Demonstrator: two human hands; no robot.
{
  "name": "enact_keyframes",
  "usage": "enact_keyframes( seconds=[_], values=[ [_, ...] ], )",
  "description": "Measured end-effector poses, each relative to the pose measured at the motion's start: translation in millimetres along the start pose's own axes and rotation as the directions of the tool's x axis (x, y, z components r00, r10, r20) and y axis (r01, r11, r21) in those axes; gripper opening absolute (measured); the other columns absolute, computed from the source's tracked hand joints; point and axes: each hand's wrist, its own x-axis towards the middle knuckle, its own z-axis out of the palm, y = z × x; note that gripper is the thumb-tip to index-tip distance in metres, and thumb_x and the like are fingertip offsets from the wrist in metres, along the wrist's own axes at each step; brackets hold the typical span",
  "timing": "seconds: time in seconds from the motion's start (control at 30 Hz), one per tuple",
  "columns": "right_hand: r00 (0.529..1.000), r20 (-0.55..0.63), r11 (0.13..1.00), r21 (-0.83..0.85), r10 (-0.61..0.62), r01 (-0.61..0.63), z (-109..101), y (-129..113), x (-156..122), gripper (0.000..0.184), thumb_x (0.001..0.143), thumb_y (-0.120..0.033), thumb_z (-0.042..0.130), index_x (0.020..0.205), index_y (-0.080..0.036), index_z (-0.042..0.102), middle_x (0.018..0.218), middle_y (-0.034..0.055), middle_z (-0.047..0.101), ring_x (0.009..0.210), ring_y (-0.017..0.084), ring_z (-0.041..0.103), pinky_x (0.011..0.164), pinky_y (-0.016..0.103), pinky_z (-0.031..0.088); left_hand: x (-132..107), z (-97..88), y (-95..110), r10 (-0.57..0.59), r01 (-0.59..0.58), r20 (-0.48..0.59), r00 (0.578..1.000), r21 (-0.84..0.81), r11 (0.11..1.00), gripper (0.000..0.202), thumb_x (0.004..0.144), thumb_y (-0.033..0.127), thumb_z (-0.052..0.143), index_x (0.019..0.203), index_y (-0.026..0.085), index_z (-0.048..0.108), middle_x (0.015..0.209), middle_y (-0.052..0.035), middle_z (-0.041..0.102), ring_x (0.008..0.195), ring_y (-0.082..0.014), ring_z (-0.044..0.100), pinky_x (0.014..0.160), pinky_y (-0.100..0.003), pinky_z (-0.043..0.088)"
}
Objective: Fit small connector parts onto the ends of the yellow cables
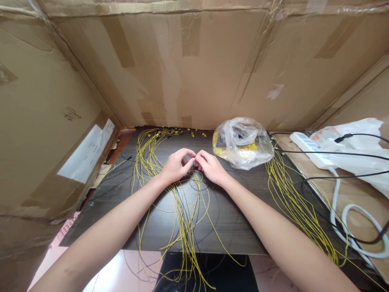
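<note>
My left hand [180,165] and my right hand [210,166] meet at the middle of the dark tabletop [237,211]. Thumb and fingertips of both are pinched together, and what they hold is small and hidden by the fingers. Thin yellow wires [185,219] run beneath the hands and hang over the table's front edge; a few loop up close to the fingertips. Left of my left hand a bundle of yellow wires [142,154] curves back, with dark ends. Beyond the hands are several small yellow pieces [192,134].
A clear plastic bag [243,156] with yellow contents sits back right. Another yellow wire bundle [291,194] trails down the right side. A white power strip [313,150] with black cables [346,153] lies further right. Cardboard walls [170,73] enclose the back and sides.
</note>
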Motion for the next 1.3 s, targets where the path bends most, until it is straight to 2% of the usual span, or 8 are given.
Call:
enact_keyframes(
  seconds=[0.2,0.43,0.53,0.7,0.97,1.17,1.3],
  values=[
    [1.000,0.003,0.999,-0.029,-0.022,0.022,-0.3,-1.0,-0.3,0.034,0.102,-0.042,0.041,0.078,-0.022,0.053,0.074,-0.0008,0.061,0.066,0.015,0.056,0.068,0.029,0.044,-0.1,0.1,0.5,0.016,-0.016,-0.008,1.000,0.001,1.000,0.011,0.096,0.025,0.063,0.102,0.018,0.067,0.090,-0.0024,0.072,0.057,-0.0099,0.058,0.062,-0.025,0.052],
    [0.999,-0.034,0.999,0.038,0.018,-0.016,1.0,3.0,0.9,0.017,0.094,-0.039,0.051,0.088,-0.023,0.053,0.074,-0.0034,0.060,0.065,0.015,0.056,0.066,0.029,0.044,0.5,-0.5,1.6,-0.002,0.002,-0.003,1.000,0.003,1.000,0.011,0.095,0.026,0.062,0.101,0.018,0.067,0.091,-0.0026,0.072,0.057,-0.0101,0.058,0.062,-0.026,0.052],
    [0.999,-0.028,0.999,0.032,0.016,-0.015,1.1,3.6,1.1,0.014,0.093,-0.037,0.051,0.088,-0.024,0.052,0.073,-0.0039,0.059,0.065,0.015,0.056,0.065,0.028,0.044,0.4,-0.4,1.3,0.002,-0.002,-0.001,1.000,0.009,1.000,0.011,0.095,0.027,0.062,0.101,0.018,0.067,0.092,-0.0028,0.073,0.057,-0.0102,0.058,0.062,-0.026,0.052],
    [1.000,-0.012,1.000,-0.012,-0.006,0.005,-0.2,1.1,0.3,0.023,0.099,-0.038,0.046,0.084,-0.023,0.053,0.076,-0.0018,0.063,0.068,0.015,0.057,0.068,0.029,0.045,-0.1,-0.2,0.2,0.014,-0.014,-0.002,1.000,0.007,1.000,0.011,0.095,0.025,0.063,0.101,0.018,0.067,0.091,-0.0028,0.072,0.057,-0.0097,0.059,0.063,-0.025,0.052],
    [1.000,-0.006,0.999,-0.041,-0.015,0.015,-0.6,-0.6,0.0,0.035,0.102,-0.045,0.042,0.078,-0.022,0.054,0.072,-0.0009,0.060,0.066,0.015,0.056,0.067,0.029,0.044,-0.3,0.0,0.7,0.018,-0.018,-0.013,1.000,0.016,1.000,0.010,0.096,0.025,0.061,0.101,0.018,0.066,0.090,-0.0029,0.072,0.057,-0.0107,0.059,0.062,-0.026,0.052],
    [1.000,-0.028,0.999,0.031,0.014,-0.013,0.8,2.3,0.4,0.017,0.094,-0.040,0.052,0.088,-0.024,0.052,0.072,-0.0036,0.059,0.065,0.015,0.055,0.065,0.029,0.044,0.5,-0.2,1.5,-0.007,0.007,-0.010,1.000,0.011,1.000,0.011,0.095,0.026,0.063,0.100,0.018,0.067,0.090,-0.0028,0.073,0.056,-0.0103,0.058,0.061,-0.026,0.052],
    [0.999,-0.030,1.000,0.006,0.010,-0.010,0.8,3.2,0.9,0.014,0.092,-0.037,0.052,0.088,-0.024,0.051,0.068,-0.0047,0.055,0.064,0.016,0.054,0.064,0.029,0.042,0.8,-0.5,1.2,-0.011,0.011,-0.002,1.000,0.008,1.000,0.011,0.094,0.027,0.063,0.100,0.018,0.068,0.090,-0.0026,0.074,0.056,-0.0101,0.058,0.061,-0.026,0.052]
  ],
)
